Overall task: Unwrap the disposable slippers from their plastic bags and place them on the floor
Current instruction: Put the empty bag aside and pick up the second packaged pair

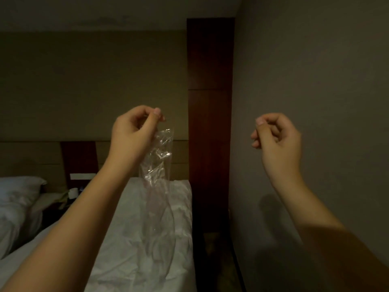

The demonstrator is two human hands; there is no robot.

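Observation:
My left hand (134, 131) is raised at chest height and pinches the top edge of a clear plastic bag (159, 165) between thumb and fingers. The bag hangs straight down over the bed, crinkled and see-through; I see nothing inside it. My right hand (275, 133) is raised to the right, well apart from the bag, its fingers curled with thumb against forefinger and nothing visible in them. No slippers are in view.
A bed with a white rumpled sheet (147, 239) lies below the bag. A second bed with a pillow (19, 192) is at the left. A dark wooden panel (210, 102) stands between bed and right wall. A narrow floor strip (219, 266) runs beside the bed.

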